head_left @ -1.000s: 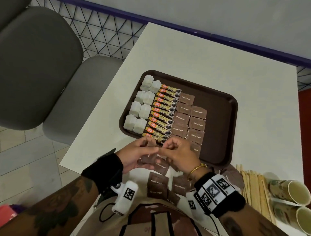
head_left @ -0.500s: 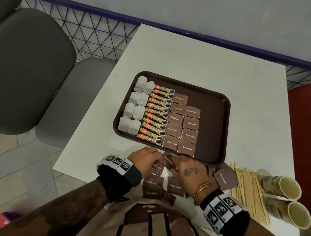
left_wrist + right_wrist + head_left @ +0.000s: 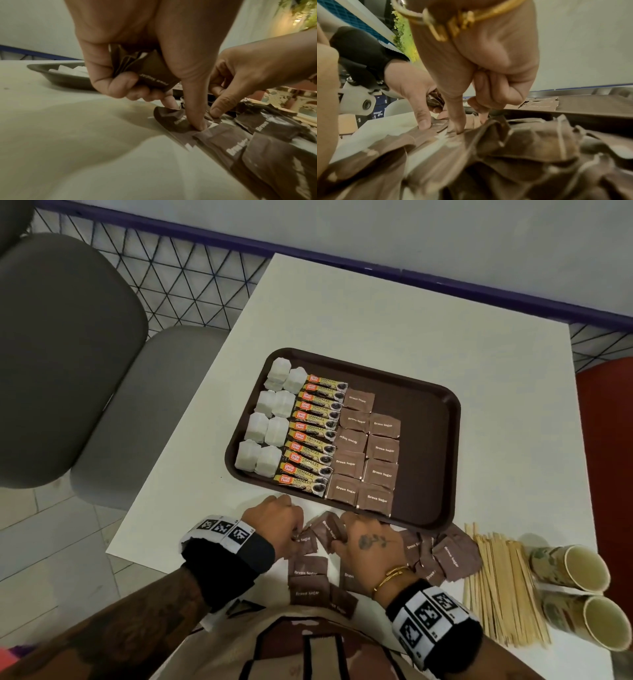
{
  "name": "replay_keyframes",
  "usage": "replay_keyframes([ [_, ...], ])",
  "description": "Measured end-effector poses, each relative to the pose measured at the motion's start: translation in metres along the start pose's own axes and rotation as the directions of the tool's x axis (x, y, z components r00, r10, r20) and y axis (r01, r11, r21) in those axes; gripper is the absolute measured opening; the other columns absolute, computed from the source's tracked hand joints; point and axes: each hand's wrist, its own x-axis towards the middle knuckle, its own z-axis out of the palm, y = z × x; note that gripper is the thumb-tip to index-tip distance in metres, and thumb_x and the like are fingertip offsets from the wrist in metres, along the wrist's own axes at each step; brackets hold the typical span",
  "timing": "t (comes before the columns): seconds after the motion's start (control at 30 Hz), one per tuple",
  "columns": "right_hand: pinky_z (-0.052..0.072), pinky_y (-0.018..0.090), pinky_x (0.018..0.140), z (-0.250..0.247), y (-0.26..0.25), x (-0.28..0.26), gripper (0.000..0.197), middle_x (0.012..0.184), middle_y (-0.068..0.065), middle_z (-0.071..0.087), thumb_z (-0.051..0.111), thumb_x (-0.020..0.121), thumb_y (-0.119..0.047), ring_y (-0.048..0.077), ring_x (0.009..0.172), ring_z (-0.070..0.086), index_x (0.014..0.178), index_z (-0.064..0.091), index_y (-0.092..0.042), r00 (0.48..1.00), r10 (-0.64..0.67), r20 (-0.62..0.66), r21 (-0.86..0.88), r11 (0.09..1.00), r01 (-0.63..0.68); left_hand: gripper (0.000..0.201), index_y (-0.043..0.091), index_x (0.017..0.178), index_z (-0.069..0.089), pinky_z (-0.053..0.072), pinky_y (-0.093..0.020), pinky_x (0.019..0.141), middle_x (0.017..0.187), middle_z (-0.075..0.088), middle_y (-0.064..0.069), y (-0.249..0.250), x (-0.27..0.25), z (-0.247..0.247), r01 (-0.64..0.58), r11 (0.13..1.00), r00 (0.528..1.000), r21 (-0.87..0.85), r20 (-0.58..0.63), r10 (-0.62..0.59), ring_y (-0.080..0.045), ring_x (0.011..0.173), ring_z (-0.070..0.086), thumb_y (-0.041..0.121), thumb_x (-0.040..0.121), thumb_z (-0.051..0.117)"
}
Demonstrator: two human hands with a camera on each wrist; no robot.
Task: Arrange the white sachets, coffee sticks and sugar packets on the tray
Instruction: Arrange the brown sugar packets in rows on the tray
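Observation:
A brown tray [image 3: 428, 440] holds white sachets [image 3: 270, 422] in its left columns, a row of coffee sticks [image 3: 315, 436] beside them, then two columns of brown sugar packets [image 3: 370, 450]. Loose sugar packets [image 3: 308, 573] lie on the table in front of the tray. My left hand [image 3: 291, 529] grips a small stack of sugar packets [image 3: 150, 70] in its curled fingers, and its thumb presses on a loose packet [image 3: 173, 123]. My right hand [image 3: 356, 537], fingers curled, pinches a packet [image 3: 329, 527] between the two hands.
More sugar packets [image 3: 445, 556] are heaped right of my right hand. Wooden stirrers [image 3: 503, 587] and two paper cups [image 3: 575, 570] on their sides lie at the near right. Grey chairs [image 3: 68, 354] stand left of the white table [image 3: 376, 313].
Both hands have dropped from the tray's near edge, where they met, onto the loose packets nearer to me. In the last half second they hardly moved.

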Motion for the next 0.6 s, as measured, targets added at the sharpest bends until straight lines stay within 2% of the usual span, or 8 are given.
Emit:
replay_keyframes([
  [0.1,0.047,0.032,0.075,-0.003,-0.007,0.001,0.037,0.101,0.003,0.069,0.05,0.088,-0.055,0.029,0.095,0.065,0.104,0.058,-0.023,0.998,0.038,-0.051,0.072,0.997,-0.035,0.039,0.027,0.106,0.06,0.043,-0.029,0.075,0.119,0.049,0.002,-0.002,-0.001,-0.001,0.04,0.998,0.999,-0.058,0.009,-0.039,-0.018,0.11,0.049,0.045,0.075,0.075],
  [0.17,0.048,0.034,0.079,-0.001,-0.01,0.004,0.042,0.104,0.004,0.068,0.051,0.087,-0.058,0.031,0.098,0.064,0.108,0.056,-0.022,0.998,0.049,-0.044,0.077,0.996,-0.046,0.041,0.027,0.108,0.06,0.046,-0.031,0.079,0.119,0.049,0.003,-0.002,-0.002,-0.002,0.069,0.996,0.998,-0.058,0.001,-0.069,-0.017,0.112,0.049,0.048,0.075,0.072],
  [0.27,0.049,0.034,0.082,0.0,-0.012,0.008,0.034,0.103,0.004,0.067,0.057,0.087,-0.052,0.031,0.098,0.063,0.103,0.058,-0.022,0.997,0.077,-0.007,0.12,0.99,-0.076,0.039,0.026,0.105,0.065,0.05,-0.033,0.084,0.116,0.052,0.004,-0.003,-0.003,-0.001,0.113,0.991,0.993,-0.078,0.022,-0.112,-0.018,0.109,0.054,0.051,0.075,0.071],
  [0.37,0.051,0.034,0.082,0.005,-0.013,0.013,0.024,0.1,0.001,0.067,0.059,0.085,-0.049,0.027,0.095,0.063,0.093,0.06,-0.027,0.994,0.112,0.008,0.195,0.974,-0.112,0.022,0.025,0.086,0.069,0.052,-0.029,0.075,0.106,0.06,0.004,-0.009,0.002,-0.003,0.142,0.971,0.99,-0.192,0.04,-0.137,-0.017,0.095,0.061,0.041,0.073,0.076],
  [0.43,0.05,0.032,0.08,0.008,-0.013,0.014,0.024,0.098,0.001,0.068,0.057,0.086,-0.049,0.027,0.095,0.063,0.09,0.06,-0.026,0.992,0.123,-0.007,0.219,0.969,-0.118,0.012,0.028,0.072,0.067,0.05,-0.026,0.07,0.099,0.066,0.005,-0.015,0.005,-0.005,0.162,0.941,0.987,-0.298,0.065,-0.149,-0.016,0.091,0.064,0.032,0.075,0.077],
  [0.5,0.049,0.032,0.078,0.007,-0.01,0.013,0.026,0.098,0.003,0.069,0.053,0.09,-0.048,0.028,0.096,0.063,0.094,0.061,-0.024,0.992,0.116,-0.053,0.202,0.974,-0.103,0.015,0.031,0.067,0.066,0.051,-0.026,0.073,0.095,0.069,0.005,-0.019,0.007,-0.007,0.152,0.92,0.988,-0.362,0.068,-0.136,-0.016,0.091,0.064,0.03,0.079,0.076],
  [0.6,0.047,0.033,0.081,0.005,-0.007,0.01,0.029,0.105,0.005,0.068,0.045,0.097,-0.046,0.029,0.101,0.063,0.107,0.06,-0.023,0.992,0.076,-0.106,0.083,0.994,-0.067,0.01,0.031,0.073,0.067,0.047,-0.023,0.071,0.088,0.067,0.006,-0.026,0.005,-0.008,0.118,0.886,0.993,-0.449,0.061,-0.101,-0.016,0.089,0.063,0.028,0.082,0.071],
])
